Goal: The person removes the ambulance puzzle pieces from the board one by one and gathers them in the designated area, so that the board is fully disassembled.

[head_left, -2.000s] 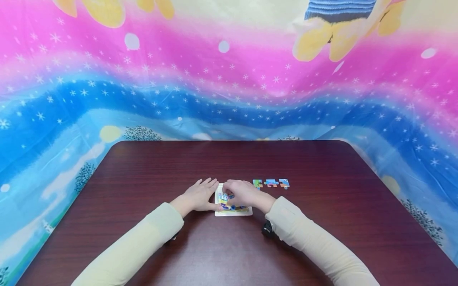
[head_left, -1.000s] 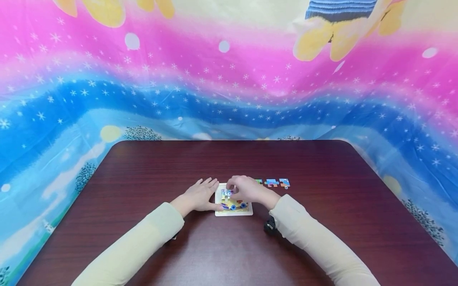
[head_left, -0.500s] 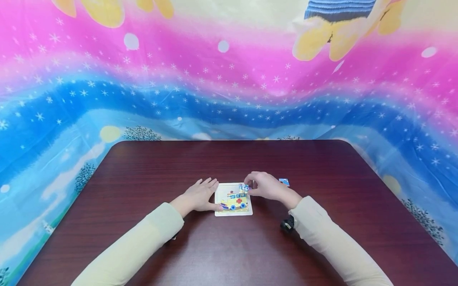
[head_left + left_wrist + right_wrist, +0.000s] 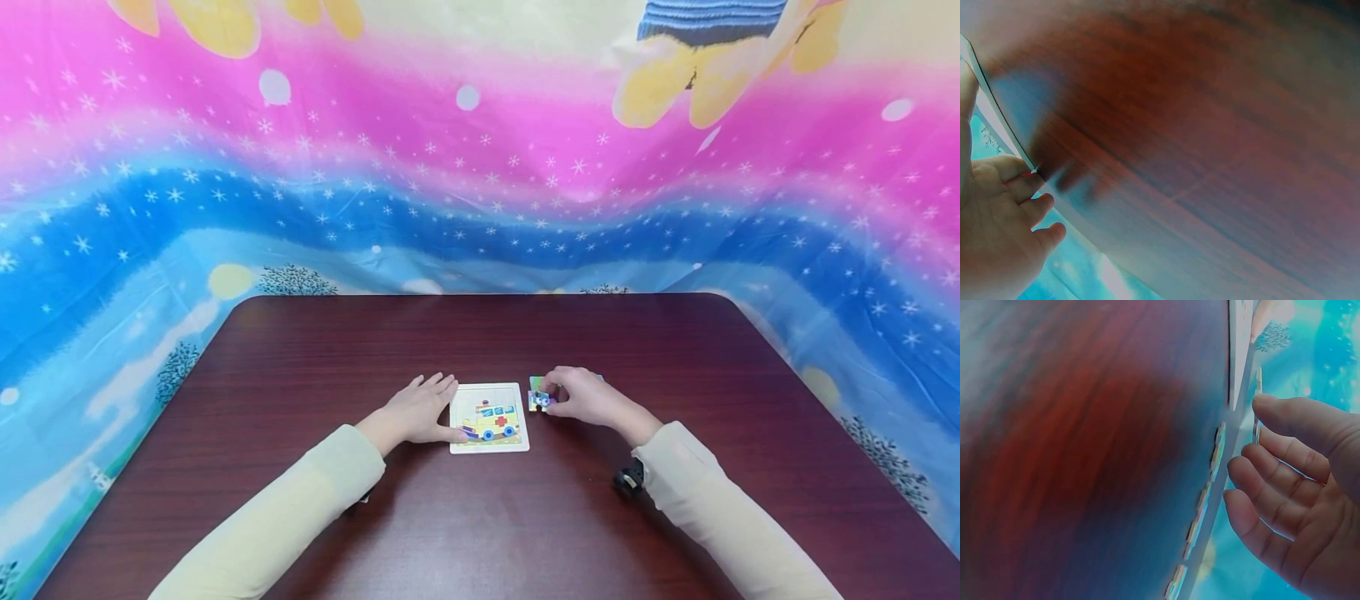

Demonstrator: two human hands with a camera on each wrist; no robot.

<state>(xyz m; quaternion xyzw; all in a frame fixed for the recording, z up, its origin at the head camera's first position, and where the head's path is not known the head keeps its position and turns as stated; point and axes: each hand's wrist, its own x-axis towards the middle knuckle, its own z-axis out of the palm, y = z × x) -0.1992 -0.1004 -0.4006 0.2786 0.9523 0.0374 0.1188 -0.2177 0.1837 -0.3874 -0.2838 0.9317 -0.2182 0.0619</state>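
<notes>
My left hand (image 4: 416, 412) lies spread beside a white-framed jigsaw board (image 4: 467, 400), its thumb over the lower left corner. In the left wrist view, the fingers (image 4: 1025, 187) meet the board's edge (image 4: 1004, 119). An ambulance picture (image 4: 495, 421) fills the lower part of the board; the upper part is bare. Just right of the board, my right hand (image 4: 588, 393) pinches a jigsaw piece (image 4: 538, 401) between thumb and fingers. The right wrist view shows this piece (image 4: 1259, 378) edge-on, raised from the table.
Several loose jigsaw pieces lie in a row right of the board, partly behind my right hand; a green one (image 4: 535, 382) shows. From the right wrist they appear edge-on, one piece (image 4: 1197, 522) mid-row. A patterned curtain (image 4: 480, 183) hangs behind the dark wooden table (image 4: 375, 333).
My right hand has lifted the jigsaw piece from the board's upper area and carried it right, past the board's edge. The ambulance picture now shows uncovered. My left hand has stayed put.
</notes>
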